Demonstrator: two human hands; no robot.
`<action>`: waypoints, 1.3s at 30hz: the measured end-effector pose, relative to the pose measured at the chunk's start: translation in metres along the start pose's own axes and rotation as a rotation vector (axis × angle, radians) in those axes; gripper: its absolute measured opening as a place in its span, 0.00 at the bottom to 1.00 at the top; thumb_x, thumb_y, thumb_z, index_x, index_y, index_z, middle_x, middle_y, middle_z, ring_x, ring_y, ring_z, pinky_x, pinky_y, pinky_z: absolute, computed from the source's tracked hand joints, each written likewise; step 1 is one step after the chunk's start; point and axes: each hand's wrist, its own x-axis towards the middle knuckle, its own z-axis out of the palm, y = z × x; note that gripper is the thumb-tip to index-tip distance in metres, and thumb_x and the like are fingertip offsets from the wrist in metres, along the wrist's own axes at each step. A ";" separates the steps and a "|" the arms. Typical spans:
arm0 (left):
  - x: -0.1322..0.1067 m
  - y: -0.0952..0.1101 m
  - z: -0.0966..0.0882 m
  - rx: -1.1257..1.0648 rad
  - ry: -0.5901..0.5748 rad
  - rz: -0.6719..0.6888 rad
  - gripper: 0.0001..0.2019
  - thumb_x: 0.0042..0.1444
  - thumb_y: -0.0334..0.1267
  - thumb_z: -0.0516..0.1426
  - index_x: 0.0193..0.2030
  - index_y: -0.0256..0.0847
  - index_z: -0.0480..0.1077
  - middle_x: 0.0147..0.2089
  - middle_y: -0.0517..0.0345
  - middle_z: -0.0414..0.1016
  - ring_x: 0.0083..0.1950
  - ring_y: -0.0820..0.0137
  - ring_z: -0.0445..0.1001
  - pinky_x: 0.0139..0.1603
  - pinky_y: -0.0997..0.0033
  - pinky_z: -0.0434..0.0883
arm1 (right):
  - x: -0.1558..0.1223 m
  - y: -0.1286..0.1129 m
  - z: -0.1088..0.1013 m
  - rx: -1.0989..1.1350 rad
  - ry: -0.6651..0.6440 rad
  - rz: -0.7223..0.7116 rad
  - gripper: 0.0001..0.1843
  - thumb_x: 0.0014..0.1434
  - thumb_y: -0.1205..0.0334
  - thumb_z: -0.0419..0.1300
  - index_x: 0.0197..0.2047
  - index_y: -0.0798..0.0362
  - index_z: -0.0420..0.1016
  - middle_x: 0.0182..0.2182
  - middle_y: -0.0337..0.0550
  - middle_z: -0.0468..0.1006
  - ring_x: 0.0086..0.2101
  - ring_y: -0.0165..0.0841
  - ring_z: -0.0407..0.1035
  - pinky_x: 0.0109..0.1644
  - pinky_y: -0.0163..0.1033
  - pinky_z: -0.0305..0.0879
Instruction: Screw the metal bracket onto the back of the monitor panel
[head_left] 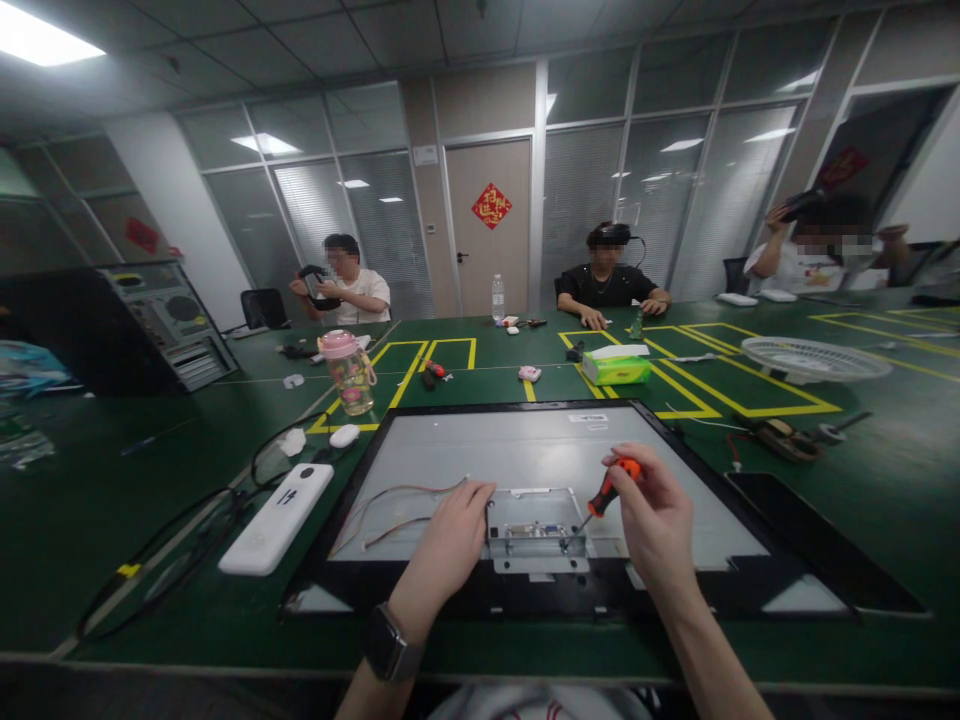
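Note:
A flat display panel (480, 445) lies in front of me on the green table, its grey back facing up inside a black frame. A metal bracket (531, 565) with a row of connector ports is at its near middle. My left hand (457, 525), wearing a watch, lies with fingers stretched out against the bracket's left side. An orange and black screwdriver (604, 492) is gripped in my right hand (654, 510). The screwdriver slants down, its tip at the bracket's right end. Thin cables (397, 490) run over the panel left of the bracket.
A white power bank (277, 520), black cables (161, 560) and a pink-lidded bottle (349, 375) stand or lie to the left. A black strip-like panel (825, 540) lies at right. Beyond are a tissue pack (616, 368), a white round grille (814, 358), and several people seated.

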 end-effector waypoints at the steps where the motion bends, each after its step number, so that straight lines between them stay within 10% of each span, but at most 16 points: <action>1: 0.000 -0.001 0.001 0.000 0.004 0.002 0.23 0.65 0.25 0.44 0.64 0.35 0.65 0.62 0.45 0.70 0.64 0.61 0.69 0.68 0.57 0.64 | 0.000 -0.001 0.000 0.021 -0.003 0.020 0.09 0.56 0.55 0.69 0.41 0.46 0.83 0.39 0.41 0.77 0.39 0.34 0.71 0.43 0.39 0.66; 9: 0.001 -0.001 0.001 0.005 -0.005 0.000 0.24 0.64 0.24 0.44 0.64 0.35 0.65 0.63 0.44 0.70 0.64 0.61 0.69 0.68 0.56 0.64 | -0.002 -0.004 0.003 0.167 0.012 0.215 0.19 0.52 0.49 0.71 0.46 0.47 0.83 0.38 0.46 0.83 0.41 0.39 0.75 0.47 0.44 0.68; 39: 0.001 -0.001 0.001 0.004 -0.018 0.002 0.24 0.63 0.24 0.44 0.64 0.36 0.65 0.62 0.46 0.70 0.63 0.62 0.69 0.68 0.58 0.64 | -0.001 0.000 0.001 0.136 -0.042 0.093 0.13 0.56 0.49 0.69 0.41 0.46 0.84 0.41 0.45 0.80 0.42 0.38 0.74 0.45 0.42 0.69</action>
